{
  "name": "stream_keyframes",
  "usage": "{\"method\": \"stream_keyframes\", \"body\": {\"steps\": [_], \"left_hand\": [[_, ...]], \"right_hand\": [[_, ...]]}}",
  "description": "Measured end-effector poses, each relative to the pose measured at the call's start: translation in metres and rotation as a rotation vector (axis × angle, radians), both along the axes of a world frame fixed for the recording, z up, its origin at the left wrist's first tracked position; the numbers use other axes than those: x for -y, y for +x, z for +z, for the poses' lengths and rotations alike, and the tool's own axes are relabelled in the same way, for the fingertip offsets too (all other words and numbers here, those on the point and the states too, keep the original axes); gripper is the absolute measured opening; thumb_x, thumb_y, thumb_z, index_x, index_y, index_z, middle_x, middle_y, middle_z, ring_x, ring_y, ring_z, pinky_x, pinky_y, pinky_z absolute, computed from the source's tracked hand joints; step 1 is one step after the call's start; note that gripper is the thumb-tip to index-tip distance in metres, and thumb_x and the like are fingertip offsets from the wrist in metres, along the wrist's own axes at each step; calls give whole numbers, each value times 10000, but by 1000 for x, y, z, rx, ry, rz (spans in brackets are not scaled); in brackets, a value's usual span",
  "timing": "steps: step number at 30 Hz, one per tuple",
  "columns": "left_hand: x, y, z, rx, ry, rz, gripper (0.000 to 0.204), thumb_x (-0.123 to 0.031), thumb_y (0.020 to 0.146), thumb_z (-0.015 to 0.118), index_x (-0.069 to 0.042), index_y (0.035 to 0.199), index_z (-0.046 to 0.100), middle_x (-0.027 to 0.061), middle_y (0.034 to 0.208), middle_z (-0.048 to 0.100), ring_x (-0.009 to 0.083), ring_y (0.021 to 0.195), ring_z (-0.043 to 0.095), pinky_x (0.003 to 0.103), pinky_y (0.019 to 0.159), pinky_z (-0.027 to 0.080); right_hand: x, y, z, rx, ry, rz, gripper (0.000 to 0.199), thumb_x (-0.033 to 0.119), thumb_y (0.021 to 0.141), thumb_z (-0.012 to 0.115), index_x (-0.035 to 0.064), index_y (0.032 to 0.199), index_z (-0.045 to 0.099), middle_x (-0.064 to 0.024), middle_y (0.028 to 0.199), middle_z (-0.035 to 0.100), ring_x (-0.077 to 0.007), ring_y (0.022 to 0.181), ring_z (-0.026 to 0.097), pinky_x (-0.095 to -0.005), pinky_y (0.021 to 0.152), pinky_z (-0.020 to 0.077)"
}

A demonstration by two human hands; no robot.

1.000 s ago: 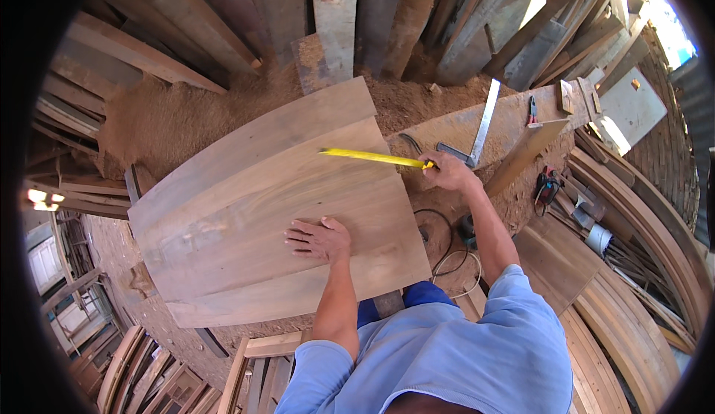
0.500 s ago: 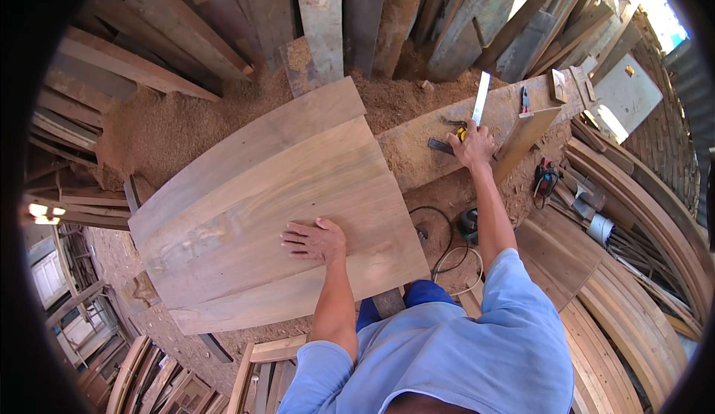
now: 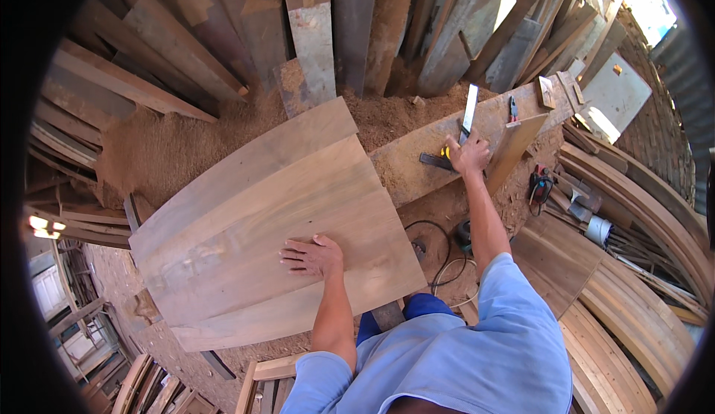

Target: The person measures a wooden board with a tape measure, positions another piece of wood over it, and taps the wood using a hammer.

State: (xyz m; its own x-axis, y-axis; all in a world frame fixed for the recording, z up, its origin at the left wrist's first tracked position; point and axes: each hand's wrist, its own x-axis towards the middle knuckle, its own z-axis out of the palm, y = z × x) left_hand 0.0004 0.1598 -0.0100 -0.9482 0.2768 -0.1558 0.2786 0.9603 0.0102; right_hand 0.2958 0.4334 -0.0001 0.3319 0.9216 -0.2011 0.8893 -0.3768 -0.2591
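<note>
My left hand (image 3: 313,256) lies flat, fingers spread, on a large wooden panel (image 3: 261,220) made of several joined boards, with one curved edge. On the sawdusty plank (image 3: 406,179) to the right, my right hand (image 3: 469,153) has its fingers curled round a small yellow-and-black tool (image 3: 447,151); its exact kind is partly hidden by the fingers. Right by that hand is a square with a pale metal blade (image 3: 471,103) pointing away and a dark stock (image 3: 435,161). Pliers (image 3: 513,109) with red-and-dark handles rest farther along the plank.
Boards (image 3: 313,34) lean along the far side behind heaped sawdust (image 3: 175,142). An upright board (image 3: 514,150) stands just right of my right hand. A red-and-black power tool (image 3: 541,187), cables (image 3: 447,244) and curved timbers (image 3: 633,317) lie at the right.
The whole view has shifted slightly. My right hand has turned the yellow-and-black tool a little beside the square; my left hand stays flat on the panel.
</note>
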Motion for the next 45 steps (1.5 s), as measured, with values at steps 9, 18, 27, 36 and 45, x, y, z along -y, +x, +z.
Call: {"method": "stream_keyframes", "body": {"steps": [9,18,27,36,45], "left_hand": [[-1,2,-6,-26,32,-20,882,-434,906,473,22,1580,133,333,1635,65,523,1514,22,668,1188,28],[5,-1,-2,-84,-29,-18,852,-440,915,456,15,1577,170,321,1633,118,504,1516,77,658,1191,70],[4,2,-1,-87,34,-47,846,-436,920,461,30,1567,180,342,1623,117,523,1507,82,672,1182,82],[0,-1,-4,-78,22,-85,824,-418,936,452,29,1568,172,330,1634,89,527,1505,83,684,1174,87],[25,26,1,-3,81,-447,817,-355,924,497,32,1565,170,321,1635,103,515,1509,87,667,1185,85]], "right_hand": [[-54,37,-52,-166,98,-277,745,339,904,633,66,1524,321,-329,1402,464,-497,1287,463,-521,1097,377],[29,1,-14,-170,357,199,585,128,883,655,16,1408,423,-287,1295,523,-459,1225,501,-514,1032,412],[189,-61,-5,-691,-222,187,450,402,974,571,-27,1095,638,-277,1000,687,-432,971,671,-456,853,518],[244,-76,-20,-564,-234,118,563,447,1056,351,-17,1094,667,-306,1130,659,-497,1107,603,-556,973,458],[272,-56,-9,-579,-267,78,530,453,1022,413,1,1129,671,-284,1159,666,-458,1141,607,-531,970,477]]}}
